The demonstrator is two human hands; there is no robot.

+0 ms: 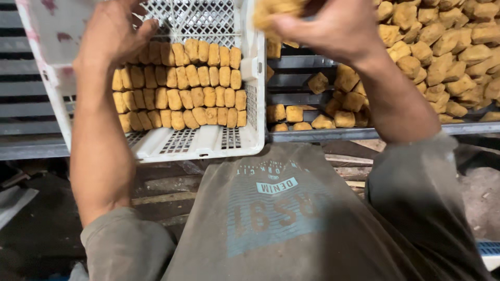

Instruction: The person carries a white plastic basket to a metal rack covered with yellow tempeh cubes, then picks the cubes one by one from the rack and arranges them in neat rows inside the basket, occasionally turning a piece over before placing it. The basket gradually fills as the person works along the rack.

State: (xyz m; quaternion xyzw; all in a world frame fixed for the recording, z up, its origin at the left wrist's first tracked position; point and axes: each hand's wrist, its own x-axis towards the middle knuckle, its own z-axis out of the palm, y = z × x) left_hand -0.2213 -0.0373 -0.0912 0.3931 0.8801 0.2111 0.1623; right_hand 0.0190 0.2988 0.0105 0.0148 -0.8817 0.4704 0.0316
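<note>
White perforated crate (pixel 208 140) holds yellow-brown fried blocks (pixel 179 86) packed in four tight rows; its near strip is bare. Left hand (pixel 112 34) hovers over the crate's far-left corner, fingers loosely curled, gripping nothing. Right hand (pixel 325 26), just past the crate's right wall, has fingers pinched on a clump of blocks (pixel 276 9). Loose pile of blocks (pixel 442 47) lies right of the crate on a slatted metal rack (pixel 299 78).

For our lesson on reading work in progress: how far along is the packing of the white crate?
Done: about four neat rows of golden blocks stand packed in the white crate. In hand: the right hand carries more blocks in its grip; the left hand is over the crate. Left: the crate's near part is unfilled, and a loose pile waits beside it.
</note>
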